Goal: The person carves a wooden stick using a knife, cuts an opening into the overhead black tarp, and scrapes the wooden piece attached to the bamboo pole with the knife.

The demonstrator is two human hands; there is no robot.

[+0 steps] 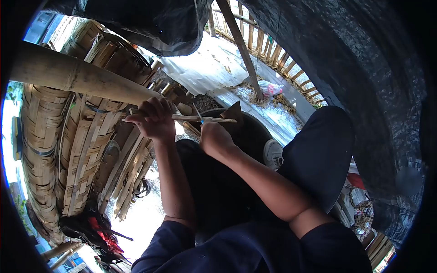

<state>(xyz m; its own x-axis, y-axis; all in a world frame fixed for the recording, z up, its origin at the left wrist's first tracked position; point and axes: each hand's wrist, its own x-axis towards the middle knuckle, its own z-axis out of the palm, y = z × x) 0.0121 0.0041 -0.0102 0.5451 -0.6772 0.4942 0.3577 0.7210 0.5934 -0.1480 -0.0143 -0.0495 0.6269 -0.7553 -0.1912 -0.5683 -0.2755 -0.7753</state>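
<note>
My left hand (pixel 157 119) is closed around a narrow bamboo strip (pixel 184 118), which runs roughly level across in front of me. Its free end reaches out to the right, past my other hand. My right hand (pixel 216 138) is closed on a small knife (pixel 197 110). The thin blade rises from the fist and crosses the strip, with a bit of blue at its base. My fingers hide the handle. Below the strip's right end is a dark round tub (pixel 257 129) with a brown angular piece (pixel 233 113) at its rim.
A thick bamboo pole (pixel 82 77) slants in from the left, close to my left hand. Woven bamboo rolls (pixel 43 159) and split bamboo slats (pixel 132 177) stand at left. Black sheeting (pixel 373 91) hangs at right. A wooden post (pixel 243 50) leans beyond.
</note>
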